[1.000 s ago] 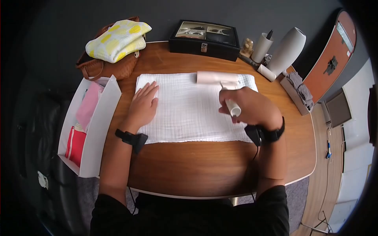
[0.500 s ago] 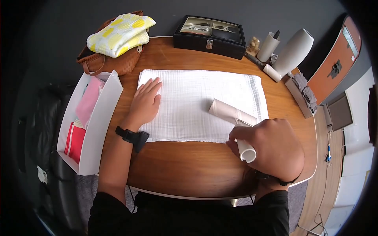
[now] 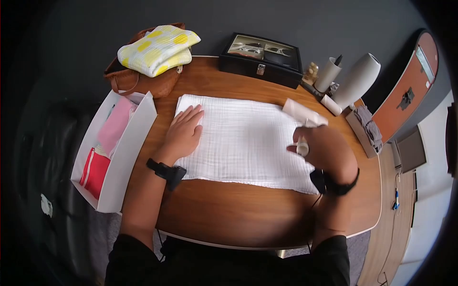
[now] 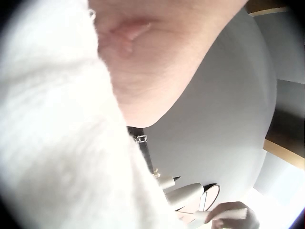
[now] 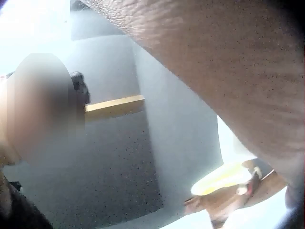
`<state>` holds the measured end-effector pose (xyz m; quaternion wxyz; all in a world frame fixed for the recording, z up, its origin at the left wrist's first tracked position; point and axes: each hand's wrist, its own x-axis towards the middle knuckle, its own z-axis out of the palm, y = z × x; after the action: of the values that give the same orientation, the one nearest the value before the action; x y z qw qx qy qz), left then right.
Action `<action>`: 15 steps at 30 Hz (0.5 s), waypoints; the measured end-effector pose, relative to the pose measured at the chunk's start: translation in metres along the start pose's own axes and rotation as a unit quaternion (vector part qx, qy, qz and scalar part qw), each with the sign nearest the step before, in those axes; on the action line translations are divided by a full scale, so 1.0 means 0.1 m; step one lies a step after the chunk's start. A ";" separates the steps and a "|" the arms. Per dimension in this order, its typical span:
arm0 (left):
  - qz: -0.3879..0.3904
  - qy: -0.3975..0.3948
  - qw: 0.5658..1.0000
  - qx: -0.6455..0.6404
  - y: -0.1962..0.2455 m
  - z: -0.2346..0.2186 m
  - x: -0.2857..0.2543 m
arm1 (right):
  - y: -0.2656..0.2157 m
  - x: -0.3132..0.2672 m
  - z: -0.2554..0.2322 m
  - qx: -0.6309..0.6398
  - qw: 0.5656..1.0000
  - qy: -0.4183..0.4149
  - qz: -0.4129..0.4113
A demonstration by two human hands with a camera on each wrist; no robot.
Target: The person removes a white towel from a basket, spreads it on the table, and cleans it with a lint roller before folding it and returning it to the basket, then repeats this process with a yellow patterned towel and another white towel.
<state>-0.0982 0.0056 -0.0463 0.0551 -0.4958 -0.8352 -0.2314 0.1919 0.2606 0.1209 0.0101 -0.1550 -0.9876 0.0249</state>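
Note:
A white, crinkled cotton cloth [image 3: 238, 143] lies folded flat on the wooden table. My left hand [image 3: 183, 133] rests on its left side, fingers straight and spread. In the left wrist view the heel of that hand meets the cloth [image 4: 62, 133]. My right hand [image 3: 331, 150] grips the white handle of a lint roller [image 3: 303, 112], with the hollow handle end toward me. The pale pink roller, blurred, is over the cloth's far right corner. My right hand and forearm hide most of the cloth's right edge. In the right wrist view my palm [image 5: 214, 62] fills the upper right.
A white box [image 3: 129, 157] with pink and red fabric stands at left. Behind it, a yellow-and-white folded cloth [image 3: 160, 50] tops a brown bag [image 3: 157, 86]. A black glasses case [image 3: 260, 59], a white vase [image 3: 358, 81] and a grey-cloth box [image 3: 365, 133] line the back and right.
The right hand drew the lint roller toward the body and rightward, then carried it back away to the cloth's far right corner. The left hand stays flat on the cloth. The head view shifted slightly.

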 end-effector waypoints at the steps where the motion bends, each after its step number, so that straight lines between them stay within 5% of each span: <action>1: 0.000 0.001 1.000 -0.004 0.00 0.00 0.00 | -0.16 -0.11 -0.12 -0.002 1.000 -0.015 -0.015; 5: 0.005 0.019 0.999 -0.039 -0.05 0.02 0.01 | -0.62 -0.52 -0.42 -0.018 0.985 -0.094 -0.144; 7: 0.006 0.027 0.998 -0.056 -0.07 0.01 0.01 | -0.73 -0.60 -0.52 0.075 0.963 -0.137 -0.220; 8: -0.004 0.029 0.994 -0.103 -0.10 0.02 0.02 | -0.78 -0.59 -0.55 0.065 0.959 -0.184 -0.206; 10: -0.022 0.036 0.979 -0.198 -0.18 0.04 0.04 | -0.74 -0.56 -0.48 0.084 0.967 -0.142 -0.194; 13: -0.107 0.092 0.897 -0.420 -0.33 0.03 0.05 | -0.62 -0.39 -0.40 0.084 0.981 -0.104 -0.139; 15: -0.118 0.138 0.907 -0.379 -0.48 -0.05 0.04 | -0.44 -0.19 -0.23 0.076 0.988 -0.064 -0.118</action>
<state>-0.1416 -0.0125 -0.0562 -0.0499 -0.3399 -0.7214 -0.6013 0.1968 0.2137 0.1461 -0.0384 -0.0346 -0.9928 0.1083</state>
